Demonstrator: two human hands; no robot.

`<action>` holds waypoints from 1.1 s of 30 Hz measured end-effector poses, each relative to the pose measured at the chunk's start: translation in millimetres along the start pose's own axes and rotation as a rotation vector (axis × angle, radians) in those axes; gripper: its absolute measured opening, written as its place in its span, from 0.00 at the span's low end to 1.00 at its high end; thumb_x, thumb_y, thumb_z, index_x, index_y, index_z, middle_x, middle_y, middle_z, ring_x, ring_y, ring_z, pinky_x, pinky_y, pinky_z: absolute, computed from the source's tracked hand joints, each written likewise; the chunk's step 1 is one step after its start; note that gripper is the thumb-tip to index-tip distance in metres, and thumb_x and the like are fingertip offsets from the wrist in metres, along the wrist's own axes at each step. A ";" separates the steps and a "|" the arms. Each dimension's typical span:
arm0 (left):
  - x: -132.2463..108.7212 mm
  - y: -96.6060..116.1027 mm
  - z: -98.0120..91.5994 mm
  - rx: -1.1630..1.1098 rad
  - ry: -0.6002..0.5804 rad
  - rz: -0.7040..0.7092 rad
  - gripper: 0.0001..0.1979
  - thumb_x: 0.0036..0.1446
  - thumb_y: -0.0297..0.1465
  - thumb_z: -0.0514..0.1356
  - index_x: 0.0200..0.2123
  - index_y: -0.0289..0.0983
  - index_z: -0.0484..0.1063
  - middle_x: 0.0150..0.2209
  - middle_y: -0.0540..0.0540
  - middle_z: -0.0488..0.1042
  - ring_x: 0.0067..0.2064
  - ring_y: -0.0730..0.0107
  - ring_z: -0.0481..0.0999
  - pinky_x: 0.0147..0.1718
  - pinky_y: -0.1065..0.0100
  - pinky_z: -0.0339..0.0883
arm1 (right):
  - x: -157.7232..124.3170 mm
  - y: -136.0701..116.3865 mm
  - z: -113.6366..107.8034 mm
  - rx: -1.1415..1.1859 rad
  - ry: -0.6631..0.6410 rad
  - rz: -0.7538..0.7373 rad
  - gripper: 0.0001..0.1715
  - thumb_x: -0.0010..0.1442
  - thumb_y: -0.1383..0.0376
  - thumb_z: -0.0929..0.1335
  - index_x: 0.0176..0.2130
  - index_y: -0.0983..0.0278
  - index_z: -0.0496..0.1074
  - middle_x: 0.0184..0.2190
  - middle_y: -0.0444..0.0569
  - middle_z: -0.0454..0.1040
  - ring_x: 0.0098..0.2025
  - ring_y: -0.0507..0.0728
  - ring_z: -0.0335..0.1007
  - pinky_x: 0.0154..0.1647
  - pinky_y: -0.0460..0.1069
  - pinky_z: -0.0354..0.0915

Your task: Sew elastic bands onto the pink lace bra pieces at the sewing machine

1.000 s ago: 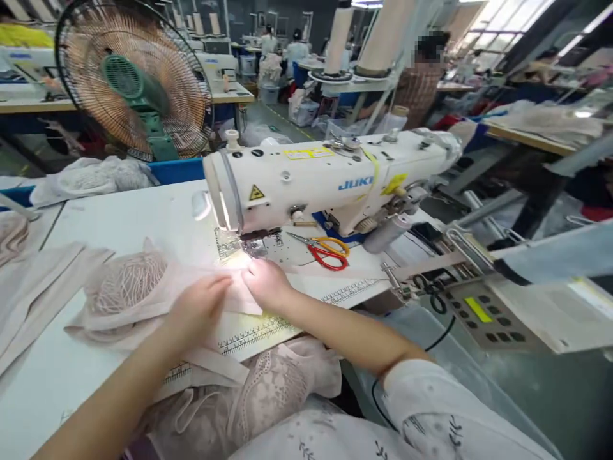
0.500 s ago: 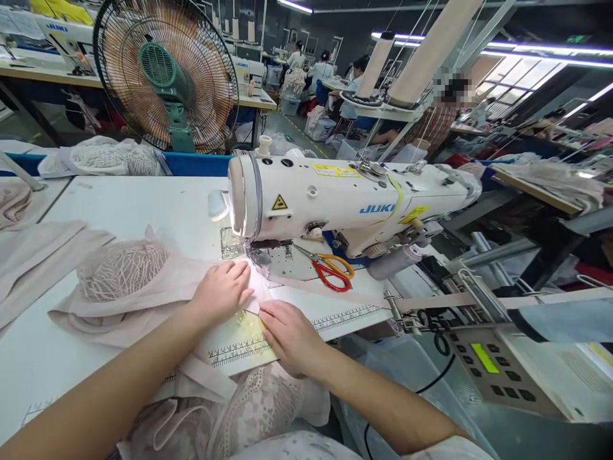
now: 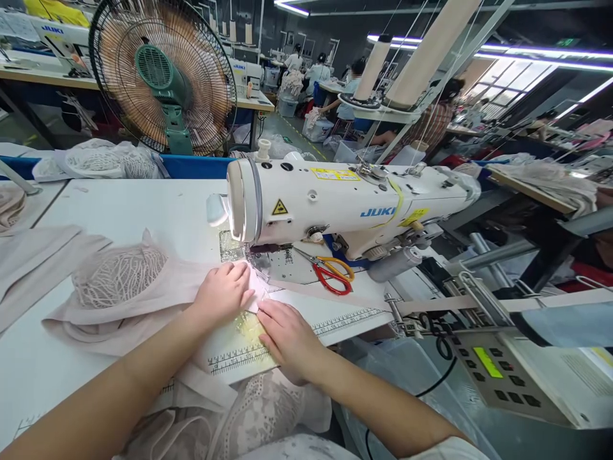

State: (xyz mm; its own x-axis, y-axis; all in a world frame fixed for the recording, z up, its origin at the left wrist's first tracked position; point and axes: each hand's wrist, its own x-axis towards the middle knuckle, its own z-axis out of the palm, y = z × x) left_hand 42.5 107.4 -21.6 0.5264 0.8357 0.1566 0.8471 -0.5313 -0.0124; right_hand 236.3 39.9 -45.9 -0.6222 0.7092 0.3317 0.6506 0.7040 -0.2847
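A beige bra [image 3: 122,278] with a lacy cup lies across the white sewing table, its right end running under the needle area of a white sewing machine [image 3: 306,198]. My left hand [image 3: 221,292] rests on that end just before the needle, its fingers bent and pressed together on the cloth. With thumb and fingertips closed, my right hand [image 3: 288,333] grips the near edge of the same pale fabric. The spot under the presser foot is partly hidden by the machine head. Red-and-orange-handled scissors [image 3: 331,276] lie right of the needle plate.
A green fan [image 3: 163,76] stands behind the table. More lace garment pieces [image 3: 263,409] hang over my lap, and beige strips [image 3: 41,259] lie at left. A thread cone [image 3: 395,263] and a control box [image 3: 502,377] sit to the right. Several people work farther back.
Both hands stay almost in place on the fabric at the needle. The view has shifted slightly; the bra lies a little farther left in it.
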 end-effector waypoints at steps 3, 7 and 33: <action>0.3 -1.0 1.7 0.001 0.001 -0.010 0.18 0.61 0.35 0.54 0.51 0.35 0.70 0.53 0.39 0.72 0.50 0.53 0.70 0.41 0.58 0.66 | 2.4 -0.3 1.1 -0.008 -0.007 0.008 0.20 0.62 0.67 0.62 0.53 0.69 0.67 0.55 0.60 0.70 0.58 0.64 0.64 0.56 0.60 0.65; 2.9 -3.9 2.4 -0.001 0.008 -0.031 0.17 0.62 0.36 0.53 0.52 0.37 0.70 0.55 0.41 0.72 0.51 0.53 0.70 0.42 0.58 0.66 | 6.5 2.6 4.7 -0.017 -0.019 0.004 0.21 0.62 0.65 0.63 0.53 0.69 0.67 0.55 0.61 0.69 0.59 0.64 0.62 0.56 0.60 0.65; -12.1 -27.0 28.4 -0.263 0.083 0.306 0.23 0.60 0.21 0.50 0.58 0.37 0.66 0.59 0.40 0.68 0.60 0.60 0.67 0.54 0.58 0.69 | 20.1 4.7 12.5 -0.025 0.030 0.057 0.24 0.62 0.61 0.64 0.55 0.71 0.67 0.58 0.63 0.67 0.60 0.66 0.62 0.57 0.60 0.65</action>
State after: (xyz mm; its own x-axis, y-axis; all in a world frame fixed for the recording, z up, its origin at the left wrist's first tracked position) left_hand 15.3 115.6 -51.2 0.7345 0.6251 0.2641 0.5992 -0.7801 0.1799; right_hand 221.4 57.9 -51.8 -0.5710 0.7460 0.3426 0.6952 0.6614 -0.2815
